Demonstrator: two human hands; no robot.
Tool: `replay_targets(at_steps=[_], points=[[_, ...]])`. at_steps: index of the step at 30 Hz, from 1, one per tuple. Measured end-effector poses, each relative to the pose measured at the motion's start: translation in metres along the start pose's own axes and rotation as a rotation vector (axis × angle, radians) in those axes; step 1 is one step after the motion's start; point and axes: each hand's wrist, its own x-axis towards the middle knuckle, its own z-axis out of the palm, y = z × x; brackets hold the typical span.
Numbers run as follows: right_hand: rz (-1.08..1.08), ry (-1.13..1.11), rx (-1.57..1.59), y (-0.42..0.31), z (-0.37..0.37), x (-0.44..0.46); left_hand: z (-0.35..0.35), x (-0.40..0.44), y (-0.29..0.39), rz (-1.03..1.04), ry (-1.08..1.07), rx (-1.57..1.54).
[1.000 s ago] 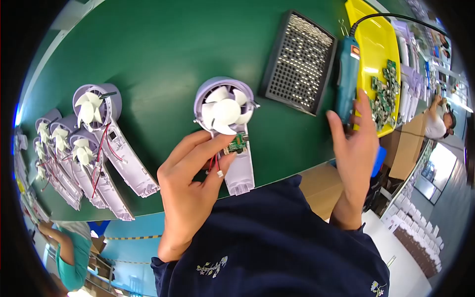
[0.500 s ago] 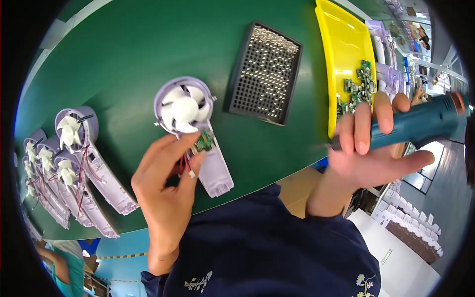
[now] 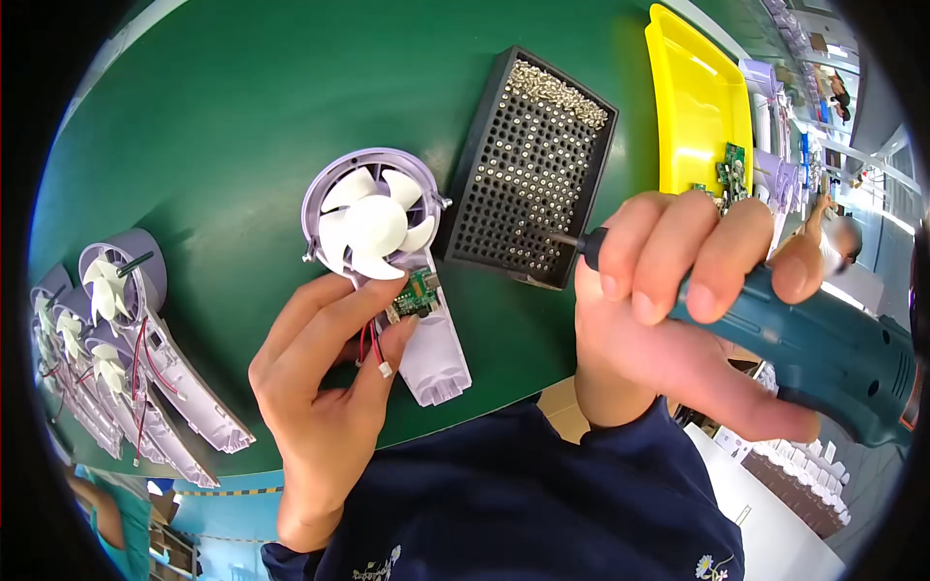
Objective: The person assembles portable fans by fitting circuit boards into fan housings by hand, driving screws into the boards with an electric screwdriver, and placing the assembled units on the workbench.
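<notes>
My left hand [image 3: 325, 392] pinches a small green circuit board [image 3: 415, 296] against the handle of a lilac handheld fan [image 3: 438, 363]. White fan blades [image 3: 376, 225] sit in its round ring, and red wires with a white plug [image 3: 385, 369] hang by my fingers. My right hand [image 3: 678, 300] is wrapped round a teal electric screwdriver [image 3: 804, 339]. The driver's thin bit reaches over the lower right part of a black screw tray [image 3: 472, 184]; whether the tip touches a screw I cannot tell. Small silver screws fill many of the tray's holes, with a loose heap at its far end.
Several lilac fan housings [image 3: 184, 387] with white blades and red wires lie at the left of the green table [image 3: 242, 87]. A yellow bin [image 3: 693, 107] with circuit boards [image 3: 733, 169] stands at the right. Other people are partly visible at the edges.
My right hand has moved left with the electric screwdriver, bringing its bit from beside the yellow bin to over the screw tray. My left hand keeps its pinch on the circuit board.
</notes>
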Motion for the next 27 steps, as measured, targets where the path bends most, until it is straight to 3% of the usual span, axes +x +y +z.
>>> replay_targets(at_steps=[8, 17, 27], points=[[-0.017, 0.017, 0.018, 0.009, -0.005, -0.003, -0.001, 0.0, -0.002, 0.033, -0.004, 0.015], [-0.034, -0.107, -0.018, 0.013, -0.011, -0.005, -0.001, -0.001, 0.001, -0.017, -0.01, -0.007], [-0.074, 0.123, 0.032, -0.009, 0.048, -0.001, -0.009, 0.002, -0.002, 0.034, -0.069, -0.012]])
